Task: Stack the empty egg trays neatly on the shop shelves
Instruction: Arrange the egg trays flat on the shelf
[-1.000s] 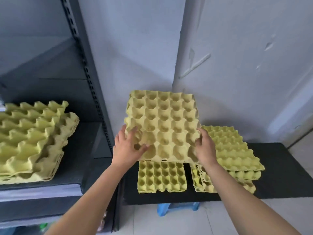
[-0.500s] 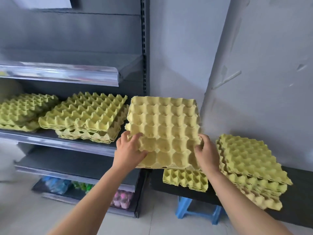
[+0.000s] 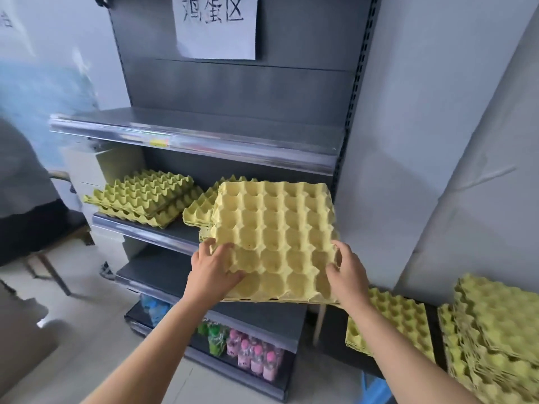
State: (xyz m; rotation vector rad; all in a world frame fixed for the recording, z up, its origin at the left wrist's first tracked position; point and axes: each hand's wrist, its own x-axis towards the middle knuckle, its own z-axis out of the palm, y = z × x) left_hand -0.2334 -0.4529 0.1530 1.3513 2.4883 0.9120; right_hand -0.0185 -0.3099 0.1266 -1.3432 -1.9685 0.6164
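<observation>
Apparently gripping tray [image 3: 274, 237], left hand [image 3: 213, 269], right hand [image 3: 348, 277]

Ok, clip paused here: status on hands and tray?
Both gripping: left hand and right hand on near edge of held tray. Tray tilted, raised at the right shelf stack, not yet set down. No obstruction seen.

A white paper sheet [image 3: 215, 27] on the dark back panel [image 3: 291, 83] above me carries three large handwritten black characters: 鸡蛋区. On the clear front strip of the upper shelf [image 3: 248, 150] sits a small yellow tag [image 3: 159, 141], its print too blurred for me to read. At the far left, the pale wall [image 3: 17, 39] shows part of a dark character, cut off. Labels on the pink-capped bottles [image 3: 253, 357] are too small to read.
</observation>
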